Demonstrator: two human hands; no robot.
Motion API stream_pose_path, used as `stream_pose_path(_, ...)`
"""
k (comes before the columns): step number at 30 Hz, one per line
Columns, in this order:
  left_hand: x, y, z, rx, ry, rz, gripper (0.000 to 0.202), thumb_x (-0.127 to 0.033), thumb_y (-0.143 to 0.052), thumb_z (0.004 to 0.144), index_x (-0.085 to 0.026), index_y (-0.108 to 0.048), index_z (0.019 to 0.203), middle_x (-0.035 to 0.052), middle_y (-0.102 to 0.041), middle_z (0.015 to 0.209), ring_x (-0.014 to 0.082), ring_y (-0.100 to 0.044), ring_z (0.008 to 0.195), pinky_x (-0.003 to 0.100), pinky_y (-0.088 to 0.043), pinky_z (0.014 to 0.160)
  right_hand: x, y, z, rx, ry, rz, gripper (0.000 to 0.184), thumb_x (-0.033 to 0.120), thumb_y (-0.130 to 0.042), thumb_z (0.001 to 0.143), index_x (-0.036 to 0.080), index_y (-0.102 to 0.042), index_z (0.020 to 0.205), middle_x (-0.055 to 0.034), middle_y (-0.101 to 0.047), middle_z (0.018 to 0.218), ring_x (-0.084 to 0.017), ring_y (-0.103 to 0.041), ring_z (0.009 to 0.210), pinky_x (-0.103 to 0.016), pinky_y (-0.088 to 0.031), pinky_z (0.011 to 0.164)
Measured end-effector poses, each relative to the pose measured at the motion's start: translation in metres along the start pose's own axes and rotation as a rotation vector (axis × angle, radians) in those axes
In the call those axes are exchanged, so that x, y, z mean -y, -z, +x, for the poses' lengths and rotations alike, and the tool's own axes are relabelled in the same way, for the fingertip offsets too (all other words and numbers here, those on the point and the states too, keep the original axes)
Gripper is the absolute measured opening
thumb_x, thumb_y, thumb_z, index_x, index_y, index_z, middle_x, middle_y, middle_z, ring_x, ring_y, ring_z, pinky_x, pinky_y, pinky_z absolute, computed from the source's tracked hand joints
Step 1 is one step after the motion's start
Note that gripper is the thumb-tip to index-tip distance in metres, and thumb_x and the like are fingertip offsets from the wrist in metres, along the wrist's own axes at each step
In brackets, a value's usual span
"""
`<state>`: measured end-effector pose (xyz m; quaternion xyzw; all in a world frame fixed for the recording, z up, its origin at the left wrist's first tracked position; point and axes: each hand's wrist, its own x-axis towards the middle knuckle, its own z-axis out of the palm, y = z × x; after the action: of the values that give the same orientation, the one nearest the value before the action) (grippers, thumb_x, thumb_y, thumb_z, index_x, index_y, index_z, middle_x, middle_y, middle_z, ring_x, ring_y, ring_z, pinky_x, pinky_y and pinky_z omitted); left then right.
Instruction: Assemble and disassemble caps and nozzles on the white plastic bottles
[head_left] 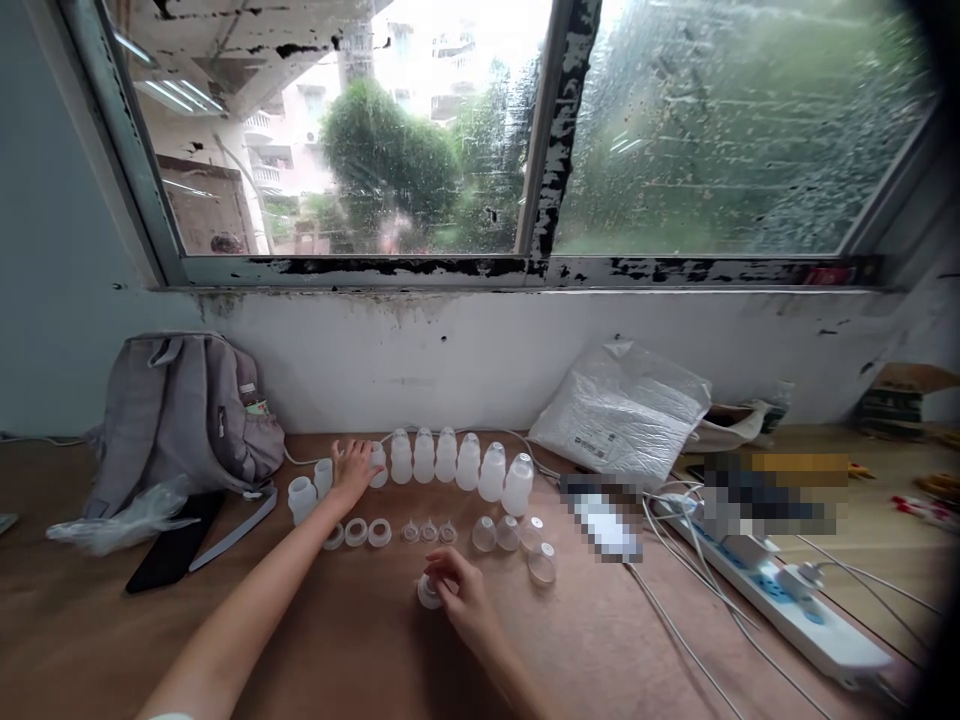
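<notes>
My left hand (pixel 352 468) reaches to the back left of the table, its fingers closed around a frosted baby bottle body (pixel 378 464). Two open bottle bodies, one at the front (pixel 302 497) and one behind it (pixel 323 476), stand left of that hand. Nearer to me, the fingers of my right hand (pixel 459 590) pinch a white bottle ring (pixel 428 593), partly hidden by them. Between the hands lie white rings (pixel 356 532), clear nipples (pixel 428 530) and several domed caps (pixel 508 533). Behind them, several capped bottles (pixel 447 456) stand in an arc.
A grey backpack (pixel 184 410), plastic bag (pixel 127 520) and dark flat object (pixel 176 545) lie at left. At right are a silvery plastic mailer (pixel 622 410), a blurred phone-like object (pixel 606 520), a white power strip (pixel 810 610) and loose cables. A wall with a window stands behind the table.
</notes>
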<state>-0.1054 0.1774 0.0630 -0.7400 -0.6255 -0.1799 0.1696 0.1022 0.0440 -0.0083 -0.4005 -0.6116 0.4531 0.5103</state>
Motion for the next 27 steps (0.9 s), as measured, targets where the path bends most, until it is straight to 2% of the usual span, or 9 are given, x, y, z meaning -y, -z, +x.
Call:
stream_pose_path(5, 0.0, -0.001, 0.001, 0.004, 0.012, -0.004, 0.029, -0.031, -0.049, 0.077, -0.018, -0.05, 0.103, 0.0108, -0.058, 0.102, 0.0268, -0.044, 0.102, 0.048, -0.016, 0.094, 0.005, 0.001, -0.004, 0.066, 0.116, -0.342, 0.026, 0.01, -0.05, 0.068, 0.021, -0.058, 0.09, -0.0038, -0.06, 0.084, -0.019, -0.054, 0.083, -0.03, -0.041, 0.075)
stream_pose_path(10, 0.0, -0.001, -0.001, 0.013, 0.013, -0.014, 0.031, -0.028, -0.048, 0.076, -0.019, -0.049, 0.106, 0.0108, -0.058, 0.104, 0.0265, -0.045, 0.103, 0.048, -0.015, 0.095, 0.005, 0.002, -0.007, 0.138, 0.156, -0.595, 0.028, 0.011, -0.054, 0.067, 0.021, -0.055, 0.092, -0.0056, -0.056, 0.091, -0.022, -0.049, 0.087, -0.032, -0.039, 0.076)
stream_pose_path(15, 0.001, 0.001, 0.0, 0.012, 0.009, -0.026, 0.038, -0.025, -0.047, 0.076, -0.019, -0.044, 0.114, 0.0113, -0.056, 0.111, 0.0266, -0.042, 0.109, 0.049, -0.013, 0.097, 0.005, 0.003, -0.008, 0.122, 0.157, -0.665, 0.024, 0.019, -0.056, 0.07, 0.021, -0.053, 0.094, -0.006, -0.054, 0.092, -0.022, -0.048, 0.086, -0.032, -0.038, 0.077)
stream_pose_path(19, -0.004, 0.011, -0.007, -0.054, 0.025, -0.088, 0.046, -0.025, -0.047, 0.076, -0.016, -0.039, 0.121, 0.0129, -0.052, 0.116, 0.0269, -0.039, 0.113, 0.048, -0.012, 0.099, 0.006, 0.005, -0.005, 0.067, 0.13, -0.71, 0.015, 0.02, -0.056, 0.069, 0.021, -0.052, 0.084, -0.0047, -0.054, 0.087, -0.021, -0.048, 0.083, -0.032, -0.038, 0.074)
stream_pose_path(21, -0.012, 0.017, -0.024, -0.099, 0.041, -0.168, 0.045, -0.025, -0.045, 0.077, -0.016, -0.04, 0.121, 0.0128, -0.053, 0.114, 0.026, -0.041, 0.112, 0.047, -0.013, 0.099, 0.006, 0.006, -0.004, 0.052, 0.105, -0.737, 0.01, 0.02, -0.055, 0.07, 0.021, -0.051, 0.079, -0.0041, -0.054, 0.083, -0.021, -0.048, 0.08, -0.031, -0.038, 0.072)
stream_pose_path(23, -0.024, 0.02, -0.052, -0.112, 0.042, -0.295, 0.038, -0.024, -0.043, 0.078, -0.017, -0.044, 0.116, 0.0112, -0.054, 0.113, 0.0246, -0.043, 0.11, 0.045, -0.015, 0.1, 0.005, 0.007, -0.003, 0.051, 0.09, -0.748, 0.007, 0.02, -0.055, 0.07, 0.021, -0.051, 0.077, -0.0039, -0.054, 0.08, -0.02, -0.048, 0.078, -0.031, -0.039, 0.07)
stream_pose_path(27, -0.053, 0.018, -0.121, -0.004, 0.021, -0.635, 0.029, -0.023, -0.045, 0.077, -0.022, -0.054, 0.105, 0.0072, -0.058, 0.106, 0.0245, -0.045, 0.107, 0.045, -0.018, 0.1, 0.0, 0.006, -0.003, 0.066, 0.09, -0.75, 0.007, 0.02, -0.054, 0.072, 0.021, -0.052, 0.079, -0.0045, -0.056, 0.08, -0.02, -0.05, 0.075, -0.03, -0.039, 0.067)
